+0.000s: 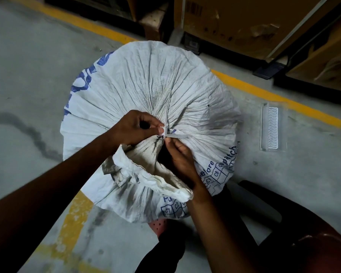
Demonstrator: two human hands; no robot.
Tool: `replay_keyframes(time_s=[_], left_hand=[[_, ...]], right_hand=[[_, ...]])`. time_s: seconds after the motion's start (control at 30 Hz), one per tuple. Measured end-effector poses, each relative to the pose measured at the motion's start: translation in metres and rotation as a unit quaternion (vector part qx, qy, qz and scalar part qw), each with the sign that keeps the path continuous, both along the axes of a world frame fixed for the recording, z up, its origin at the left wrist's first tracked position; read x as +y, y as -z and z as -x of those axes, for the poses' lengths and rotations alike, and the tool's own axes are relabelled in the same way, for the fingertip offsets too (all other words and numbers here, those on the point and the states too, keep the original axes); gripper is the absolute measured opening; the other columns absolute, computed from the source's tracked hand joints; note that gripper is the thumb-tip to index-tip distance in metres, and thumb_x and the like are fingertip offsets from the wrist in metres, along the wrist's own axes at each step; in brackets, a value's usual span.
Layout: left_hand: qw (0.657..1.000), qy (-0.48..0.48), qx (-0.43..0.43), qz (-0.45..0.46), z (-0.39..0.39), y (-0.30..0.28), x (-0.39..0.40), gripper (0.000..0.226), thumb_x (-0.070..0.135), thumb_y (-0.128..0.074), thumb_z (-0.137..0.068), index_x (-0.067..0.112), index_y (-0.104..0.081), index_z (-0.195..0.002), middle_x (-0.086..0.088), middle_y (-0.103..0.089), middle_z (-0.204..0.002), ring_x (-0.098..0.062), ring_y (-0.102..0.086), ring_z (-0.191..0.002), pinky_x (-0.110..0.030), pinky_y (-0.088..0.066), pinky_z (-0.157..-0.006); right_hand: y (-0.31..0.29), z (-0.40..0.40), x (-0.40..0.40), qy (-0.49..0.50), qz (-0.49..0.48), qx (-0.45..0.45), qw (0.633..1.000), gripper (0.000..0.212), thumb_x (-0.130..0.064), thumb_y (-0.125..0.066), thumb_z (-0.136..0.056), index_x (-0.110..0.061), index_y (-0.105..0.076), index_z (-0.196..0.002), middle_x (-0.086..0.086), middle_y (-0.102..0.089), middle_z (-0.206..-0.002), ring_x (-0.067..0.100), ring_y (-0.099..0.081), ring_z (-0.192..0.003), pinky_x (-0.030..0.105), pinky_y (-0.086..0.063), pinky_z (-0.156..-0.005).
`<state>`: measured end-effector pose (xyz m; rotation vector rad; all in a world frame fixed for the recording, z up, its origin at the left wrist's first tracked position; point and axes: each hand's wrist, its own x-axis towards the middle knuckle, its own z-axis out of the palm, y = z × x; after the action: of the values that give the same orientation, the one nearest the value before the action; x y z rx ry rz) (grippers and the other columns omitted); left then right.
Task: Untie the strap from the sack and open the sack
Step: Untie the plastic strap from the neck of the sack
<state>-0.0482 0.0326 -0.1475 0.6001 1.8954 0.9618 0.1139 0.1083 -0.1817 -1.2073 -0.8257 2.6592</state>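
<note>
— Woven white plastic, was it? Where did the sack (165, 91) sit in the head view?

— On the grey floor (28, 85), centre frame, seen from above, its gathered neck pointing up toward the camera. The pleats ran out from the knot in every direction, so no long axis could be read. Its base was hidden beneath its own bulge.

— And the strap (172, 134)?

— Pale and thin, cinched round the neck. A short tail lay flat, pointing right; another thin strand ran up-frame over the pleats. The knot itself was too small and too covered by fingers to make out.

— The hands?

— The left hand (135, 128) pinched the strap at the knot, thumb tip against it, fingers curled. The right hand (180, 154) met it from below, fingertips closed on the strap's tail at the knot. The loose mouth (146, 174) flopped toward the camera, covering part of the right wrist.

— Anything else?

— Blue print on the sack, partly folded away and unreadable. A clear tray (273, 128) lay on the floor to the right, apart from the sack. Cartons (244, 22) were cut off at the top.
</note>
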Motion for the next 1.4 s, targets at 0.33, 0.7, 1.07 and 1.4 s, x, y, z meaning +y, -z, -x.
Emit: replay_keyframes(time_s=[0.33,0.7,1.07,1.4], left_hand=[[0.99,-0.118,-0.041,-0.058,-0.032,-0.001,-0.009,0.003,0.013,-0.079,-0.088,0.015,-0.08,-0.09,-0.006,-0.078,-0.096,-0.017,-0.065,-0.087,-0.03,-0.047,-0.084],[0.967,-0.234,-0.073,-0.074,-0.045,-0.004,-0.008,0.004,0.012,-0.077,-0.09,0.015,-0.079,-0.09,0.007,-0.066,-0.067,-0.003,-0.049,-0.058,-0.014,-0.034,-0.057],[0.936,-0.324,-0.102,-0.088,-0.054,-0.02,-0.01,0.008,0.007,-0.073,-0.091,0.013,-0.077,-0.09,0.001,-0.072,-0.073,-0.01,-0.063,-0.074,-0.019,-0.049,-0.066],[0.968,-0.238,-0.059,-0.056,-0.041,-0.024,-0.007,0.006,0.018,-0.078,-0.087,0.022,-0.083,-0.085,-0.005,-0.081,-0.093,-0.013,-0.065,-0.088,-0.031,-0.047,-0.084]], right_hand=[[0.012,-0.006,0.005,-0.021,-0.03,-0.001,0.999,0.027,0.001,-0.045,-0.103,-0.008,-0.071,-0.1,-0.003,-0.079,-0.086,0.003,-0.072,-0.081,0.014,-0.055,-0.077],[0.027,-0.004,0.009,-0.058,-0.045,0.011,0.997,0.059,-0.057,-0.093,-0.054,-0.016,-0.066,-0.086,0.002,-0.062,-0.078,0.015,-0.053,-0.076,0.024,-0.044,-0.072],[0.004,-0.004,0.006,-0.052,-0.106,-0.004,0.993,0.024,-0.024,-0.065,-0.094,-0.001,-0.061,-0.089,0.013,-0.058,-0.079,0.02,-0.048,-0.076,0.022,-0.042,-0.064],[0.005,0.004,0.009,-0.05,-0.296,-0.037,0.953,0.013,-0.02,-0.069,-0.089,-0.024,-0.067,-0.077,-0.003,-0.072,-0.075,0.008,-0.064,-0.072,0.025,-0.051,-0.071]])
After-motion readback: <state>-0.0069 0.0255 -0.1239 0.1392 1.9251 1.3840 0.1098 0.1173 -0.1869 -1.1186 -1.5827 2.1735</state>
